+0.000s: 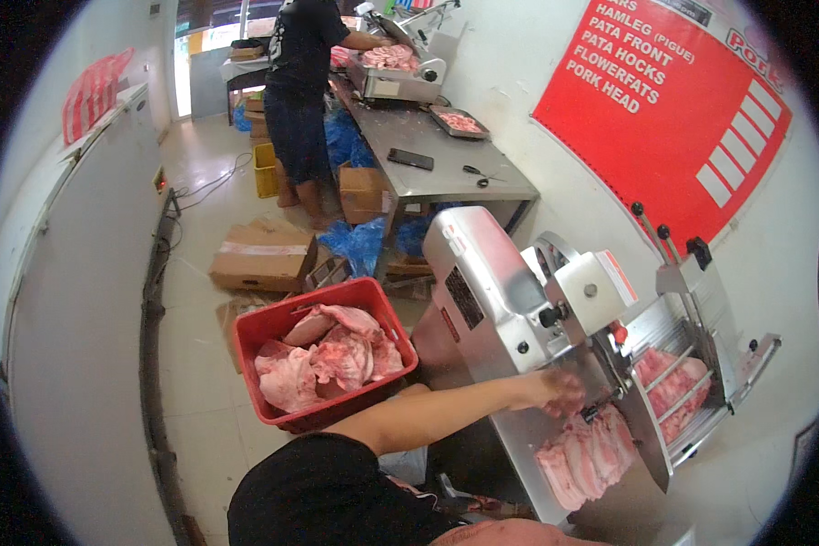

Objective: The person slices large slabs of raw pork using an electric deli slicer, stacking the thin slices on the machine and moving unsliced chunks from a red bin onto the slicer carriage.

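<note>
My left hand point(563, 393) reaches over the meat slicer point(491, 300), just above the sliced pork and beside the blade housing. It is blurred, so its finger positions and any contact are unclear. Below it, a row of overlapping pork slices point(583, 457) lies on the slicer's metal receiving tray point(522, 443). Beyond the upright metal plate point(652, 423), a larger piece of pork point(676, 389) rests on the sliding carriage point(716, 341) under metal rods. My right hand is out of view; only bare skin shows at the bottom edge.
A red crate point(324, 290) of large pork pieces point(345, 355) stands left of the slicer. Cardboard boxes point(263, 256) and blue plastic point(358, 246) cover floor behind. A co-worker point(300, 89) stands at another slicer point(399, 82) on a steel table point(409, 130). A white chest freezer point(85, 293) borders the left.
</note>
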A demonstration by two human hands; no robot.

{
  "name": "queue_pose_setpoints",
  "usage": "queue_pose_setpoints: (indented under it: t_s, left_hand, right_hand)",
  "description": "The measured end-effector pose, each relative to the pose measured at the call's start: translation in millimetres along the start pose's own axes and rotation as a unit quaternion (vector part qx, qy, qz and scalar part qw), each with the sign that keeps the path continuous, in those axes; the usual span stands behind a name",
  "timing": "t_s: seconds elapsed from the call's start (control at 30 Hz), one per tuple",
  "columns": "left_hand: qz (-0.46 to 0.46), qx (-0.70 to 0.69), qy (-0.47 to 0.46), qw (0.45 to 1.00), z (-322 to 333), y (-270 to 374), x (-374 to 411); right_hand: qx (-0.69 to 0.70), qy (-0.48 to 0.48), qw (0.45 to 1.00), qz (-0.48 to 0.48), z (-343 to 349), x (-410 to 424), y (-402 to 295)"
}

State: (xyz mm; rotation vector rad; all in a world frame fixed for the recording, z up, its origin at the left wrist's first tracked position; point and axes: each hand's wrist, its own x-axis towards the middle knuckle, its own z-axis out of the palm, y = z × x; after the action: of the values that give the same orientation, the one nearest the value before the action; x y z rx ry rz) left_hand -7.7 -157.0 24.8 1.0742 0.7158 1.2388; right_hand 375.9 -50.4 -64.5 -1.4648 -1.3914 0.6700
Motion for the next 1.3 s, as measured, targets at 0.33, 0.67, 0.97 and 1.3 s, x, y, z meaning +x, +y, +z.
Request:
queue_pose_setpoints:
  t_s: [0.33,0.67,0.97,1.3]
  left_hand:
    - [0.060,-0.150,0.265,0.951,-50.9,-64.4,156.6]
    - [0.080,-0.271,0.140,0.949,-13.0,-32.1,114.3]
    - [-0.048,-0.292,0.144,0.944,-33.3,-52.6,127.2]
    - [0.037,-0.229,0.124,0.965,-37.4,-53.9,132.0]
  right_hand:
    - [0.030,-0.046,0.994,0.092,57.0,-42.4,66.5]
    - [0.140,0.104,0.982,0.071,13.6,-49.9,54.8]
    - [0.204,0.053,0.947,-0.241,49.4,-83.6,-178.3]
    - [0.082,-0.062,0.947,-0.304,189.0,-71.5,-198.3]
